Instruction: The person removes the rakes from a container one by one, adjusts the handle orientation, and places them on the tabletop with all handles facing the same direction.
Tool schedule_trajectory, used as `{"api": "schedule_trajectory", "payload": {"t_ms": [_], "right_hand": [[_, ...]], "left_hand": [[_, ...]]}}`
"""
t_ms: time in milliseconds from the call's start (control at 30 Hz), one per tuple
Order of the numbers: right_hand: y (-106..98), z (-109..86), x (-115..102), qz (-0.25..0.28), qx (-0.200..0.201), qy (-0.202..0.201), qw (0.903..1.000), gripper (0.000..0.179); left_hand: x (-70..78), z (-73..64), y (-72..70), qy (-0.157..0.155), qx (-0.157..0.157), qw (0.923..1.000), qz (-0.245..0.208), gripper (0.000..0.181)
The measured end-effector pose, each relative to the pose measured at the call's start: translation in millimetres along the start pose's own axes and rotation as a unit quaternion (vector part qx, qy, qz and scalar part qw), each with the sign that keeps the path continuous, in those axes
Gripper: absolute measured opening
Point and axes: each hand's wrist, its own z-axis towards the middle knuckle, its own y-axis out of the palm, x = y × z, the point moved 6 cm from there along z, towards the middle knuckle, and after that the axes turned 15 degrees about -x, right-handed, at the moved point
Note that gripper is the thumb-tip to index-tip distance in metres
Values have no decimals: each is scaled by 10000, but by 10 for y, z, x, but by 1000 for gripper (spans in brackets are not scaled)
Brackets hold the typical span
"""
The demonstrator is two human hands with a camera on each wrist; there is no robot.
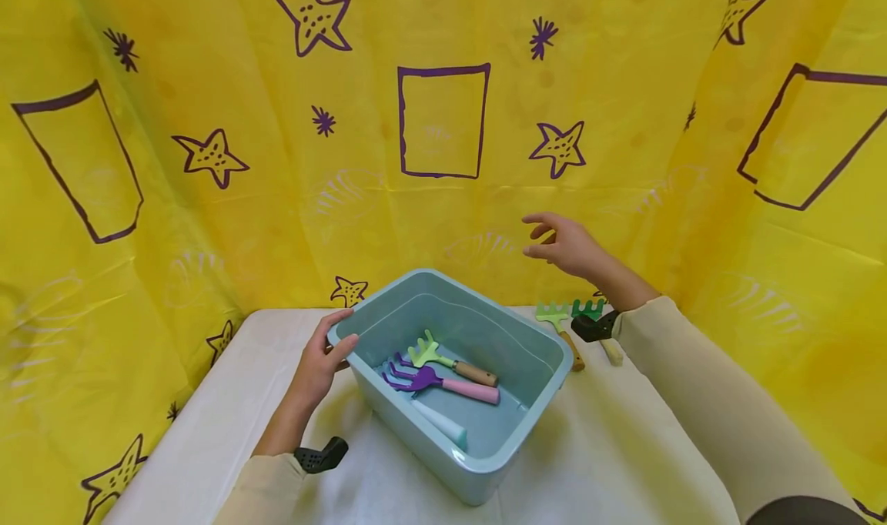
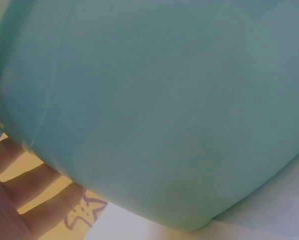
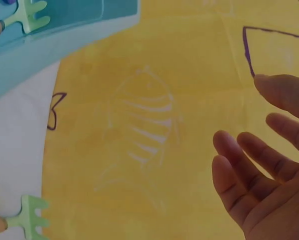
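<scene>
A light blue plastic bin [image 1: 471, 475] stands at an angle on the white table. My left hand [image 1: 324, 359] grips its left corner, thumb over the rim and fingers along the outer wall; that wall fills most of the left wrist view. Inside lie a light green hand rake [image 1: 424, 352] with a wooden handle, a purple hand rake [image 1: 424, 380] with a pink handle, and a pale turquoise handle [image 1: 443, 423] whose far end is hidden by the bin wall. Raised behind the bin's right side, my right hand [image 1: 564, 244] holds nothing, its fingers loosely bent.
Right of the bin lie another light green rake [image 1: 552, 316] and a dark green rake [image 1: 587, 308], partly covered by my right wrist and its black strap. A yellow curtain [image 1: 443, 225] with purple drawings surrounds the white table [image 1: 277, 340] at the back and sides.
</scene>
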Motion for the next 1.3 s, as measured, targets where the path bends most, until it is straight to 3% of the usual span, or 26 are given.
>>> {"api": "schedule_trajectory", "payload": {"t_ms": [267,467,667,1033,1300], "right_hand": [[232,205,-273,-72,-444,-366,9983,55],[468,347,-399,301,-1004,-564,9929,54],[762,476,-486,602,-1680,-506,9826,54],[1290,685,-488,1004,-2459,-414,9632,63],[1533,773,-428,1015,-2592,-424,9595,61]], "left_hand": [[8,3,2,10,41,10000,23,49],[-3,6,-7,-16,54,10000,32,49],[1,5,-5,-28,47,10000,3,51],[-9,9,-9,-79,95,9999,4,50],[-28,10,-14,-97,79,9999,7,51]]}}
